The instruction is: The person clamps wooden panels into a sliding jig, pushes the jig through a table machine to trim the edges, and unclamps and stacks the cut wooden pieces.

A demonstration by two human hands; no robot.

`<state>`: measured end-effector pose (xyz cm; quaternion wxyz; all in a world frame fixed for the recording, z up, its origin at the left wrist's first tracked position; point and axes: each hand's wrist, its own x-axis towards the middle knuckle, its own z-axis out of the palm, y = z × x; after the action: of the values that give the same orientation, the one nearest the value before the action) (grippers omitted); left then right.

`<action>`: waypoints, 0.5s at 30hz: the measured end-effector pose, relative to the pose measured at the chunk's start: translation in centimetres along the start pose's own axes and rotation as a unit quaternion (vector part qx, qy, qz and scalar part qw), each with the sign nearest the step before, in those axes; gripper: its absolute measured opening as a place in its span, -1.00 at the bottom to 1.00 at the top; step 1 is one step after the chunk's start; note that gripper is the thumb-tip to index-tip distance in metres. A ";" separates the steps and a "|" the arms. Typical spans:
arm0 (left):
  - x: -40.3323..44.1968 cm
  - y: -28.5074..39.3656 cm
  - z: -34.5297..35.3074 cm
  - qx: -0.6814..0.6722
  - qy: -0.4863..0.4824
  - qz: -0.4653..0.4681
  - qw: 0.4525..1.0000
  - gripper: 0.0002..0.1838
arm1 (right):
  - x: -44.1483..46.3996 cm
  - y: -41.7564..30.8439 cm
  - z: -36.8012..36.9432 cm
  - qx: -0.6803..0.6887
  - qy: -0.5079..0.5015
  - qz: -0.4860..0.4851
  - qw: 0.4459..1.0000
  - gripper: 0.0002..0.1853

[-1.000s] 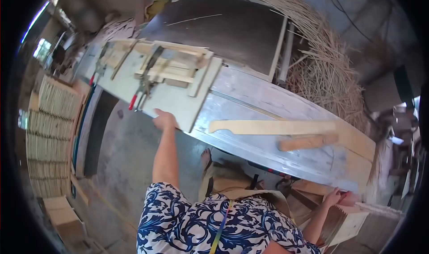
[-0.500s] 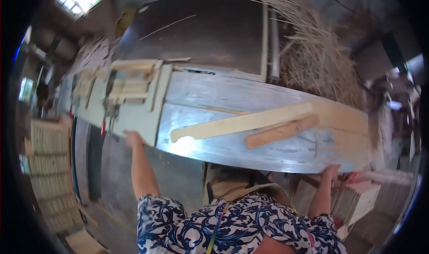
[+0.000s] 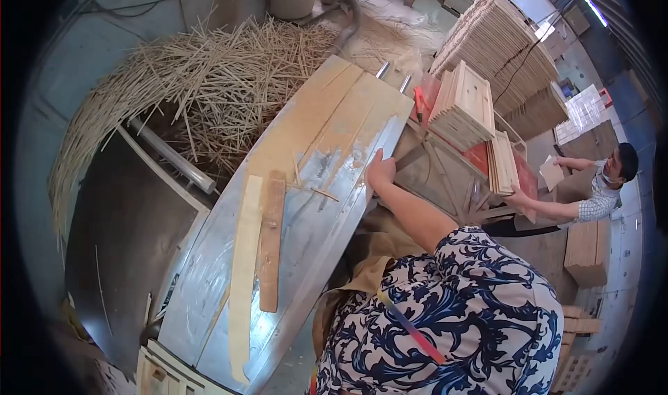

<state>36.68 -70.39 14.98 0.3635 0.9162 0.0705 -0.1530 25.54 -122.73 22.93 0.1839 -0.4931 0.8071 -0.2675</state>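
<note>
My right hand (image 3: 380,170) rests on the near edge of the long metal-topped table (image 3: 303,249), by its dusty end, with thumb and fingers apart and nothing seen in it. Some fingertips are hard to make out. A long pale wooden piece (image 3: 245,270) with a shaped end lies on the tabletop, beside a shorter brown wooden bar (image 3: 272,249). At the bottom left, part of a wooden frame fixture (image 3: 174,374) shows. My left hand is out of view.
Thin wood strips (image 3: 223,82) are heaped behind the table, next to a dark board (image 3: 118,242). Slotted wooden frames (image 3: 463,110) and a red-handled tool (image 3: 419,104) are at the right. A co-worker (image 3: 605,183) there holds a panel and touches the frames.
The view has swung right, bringing the table's dusty end and the co-worker into sight. My left hand and the clamps have left the view; my right hand remains at the table edge.
</note>
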 end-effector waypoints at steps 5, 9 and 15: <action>-4.2 0.8 2.7 0.010 -0.029 -0.033 0.999 -0.36 | 0.9 0.1 -0.4 -0.003 -0.005 0.002 1.000 -0.28; -4.8 -0.1 2.7 0.024 -0.023 -0.042 0.999 -0.38 | 1.4 0.4 0.1 -0.003 0.009 -0.011 1.000 -0.28; -4.6 0.6 3.0 0.068 -0.002 -0.065 0.996 -0.41 | 7.3 -1.3 2.0 -0.019 0.033 -0.023 0.999 -0.29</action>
<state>31.76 -72.94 14.81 0.2894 0.9321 0.1188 -0.1825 24.34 -130.21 21.89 0.1418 -0.5056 0.8064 -0.2722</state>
